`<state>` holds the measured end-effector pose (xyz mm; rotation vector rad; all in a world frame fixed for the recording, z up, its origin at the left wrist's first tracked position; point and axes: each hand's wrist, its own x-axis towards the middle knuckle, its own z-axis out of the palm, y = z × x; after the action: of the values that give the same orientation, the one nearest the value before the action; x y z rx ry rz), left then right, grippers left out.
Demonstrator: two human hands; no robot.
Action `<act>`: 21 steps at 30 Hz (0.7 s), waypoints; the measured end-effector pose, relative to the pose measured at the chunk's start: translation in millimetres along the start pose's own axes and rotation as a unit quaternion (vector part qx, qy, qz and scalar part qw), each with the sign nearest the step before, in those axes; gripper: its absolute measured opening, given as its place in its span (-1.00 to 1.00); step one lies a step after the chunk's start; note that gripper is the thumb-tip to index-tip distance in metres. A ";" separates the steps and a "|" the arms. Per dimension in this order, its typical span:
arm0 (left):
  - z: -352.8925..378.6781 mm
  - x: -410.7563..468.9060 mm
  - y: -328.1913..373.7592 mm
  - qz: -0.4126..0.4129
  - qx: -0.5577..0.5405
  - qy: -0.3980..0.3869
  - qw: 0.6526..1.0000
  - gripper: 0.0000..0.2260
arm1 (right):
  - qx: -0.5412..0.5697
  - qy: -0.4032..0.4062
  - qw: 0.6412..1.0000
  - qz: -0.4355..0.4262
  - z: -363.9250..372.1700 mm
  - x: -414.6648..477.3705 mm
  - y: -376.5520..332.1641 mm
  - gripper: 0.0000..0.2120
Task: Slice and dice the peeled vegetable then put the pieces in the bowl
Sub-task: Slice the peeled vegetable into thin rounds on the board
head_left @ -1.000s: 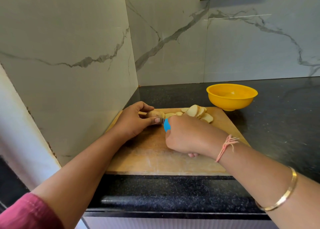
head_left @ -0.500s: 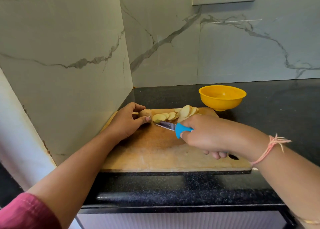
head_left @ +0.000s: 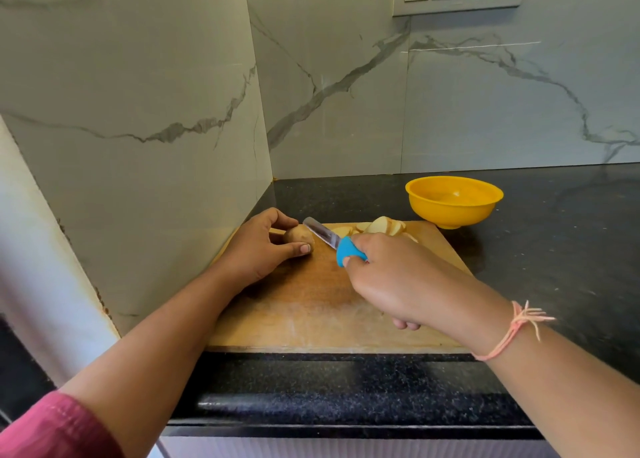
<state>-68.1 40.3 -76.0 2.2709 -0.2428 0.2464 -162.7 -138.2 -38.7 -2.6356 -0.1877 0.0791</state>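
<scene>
Potato end (head_left: 298, 236) sits on the board (head_left: 311, 312), pinched by the left hand (head_left: 263, 250); the right hand (head_left: 391, 281) grips the knife (head_left: 322, 232) beside it. Cut slices (head_left: 381, 227) lie past the knife, with the bowl (head_left: 453, 199) beyond. It seems best to curl the left hand clear and cut straight down.

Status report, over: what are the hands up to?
Left hand grips potato end on cutting board. Right hand holds blue-handled knife, blade beside it. Slices piled; yellow bowl empty. Nothing blocking.
</scene>
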 end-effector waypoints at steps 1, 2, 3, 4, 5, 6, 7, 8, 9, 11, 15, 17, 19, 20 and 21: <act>0.4 0.1 0.3 0.000 0.003 0.001 1.000 -0.71 | -0.012 0.000 1.000 -0.001 0.8 1.1 -1.4 -0.62; 0.7 0.3 0.5 0.000 0.005 0.002 1.000 -0.71 | -0.023 0.000 1.000 -0.002 0.8 1.5 -3.1 -0.63; 1.0 0.6 0.8 0.001 0.007 0.004 1.000 -0.71 | -0.034 0.000 0.999 -0.002 0.7 1.7 -4.5 -0.64; 1.3 0.8 1.0 0.003 0.008 0.007 1.000 -0.71 | -0.045 -0.001 0.999 -0.004 0.4 1.7 -6.2 -0.65; 1.6 0.9 1.3 0.006 0.011 0.009 1.000 -0.70 | -0.058 -0.003 0.998 -0.008 0.6 1.6 -7.6 -0.68; 1.8 0.8 1.8 0.009 0.016 0.012 1.000 -0.70 | -0.073 -0.002 0.997 -0.014 1.1 1.4 -9.6 -0.73; 1.9 0.8 2.1 0.011 0.021 0.014 1.000 -0.70 | -0.086 0.003 0.996 -0.020 1.5 2.2 -12.0 -0.81; 2.2 0.8 2.3 0.013 0.025 0.016 0.999 -0.71 | -0.098 0.009 0.995 -0.024 1.7 3.2 -15.3 -0.91; 2.6 0.4 2.2 0.016 0.028 0.018 0.999 -0.71 | -0.107 0.011 0.994 -0.029 1.4 5.4 -19.0 -0.95; 3.2 -0.3 2.4 0.027 0.030 0.021 0.999 -0.72 | -0.117 -0.006 0.993 -0.031 0.8 13.4 -25.8 -0.91; 3.1 -0.4 2.9 0.042 0.033 0.023 0.998 -0.74 | -0.116 -0.036 0.993 -0.012 7.1 34.3 -32.2 -0.85; 2.2 0.2 1.5 0.025 0.025 0.022 0.999 -0.74 | -0.107 -0.032 0.994 -0.010 11.8 40.1 -31.2 -0.86; 1.5 1.6 -0.4 0.015 0.012 0.017 1.000 -0.74 | -0.102 -0.030 0.994 -0.008 13.5 41.7 -28.9 -0.90; 1.4 2.5 -1.1 0.010 0.003 0.014 1.000 -0.75 | -0.102 -0.033 0.994 -0.006 13.2 40.3 -27.1 -0.92; 1.0 3.3 -1.0 0.005 -0.007 0.013 1.000 -0.76 | -0.105 -0.036 0.994 -0.005 12.9 38.1 -24.9 -0.92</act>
<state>-64.6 39.9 -76.6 2.2519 -0.2413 0.2794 -129.1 -104.9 -39.0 -2.8431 -0.2461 0.1592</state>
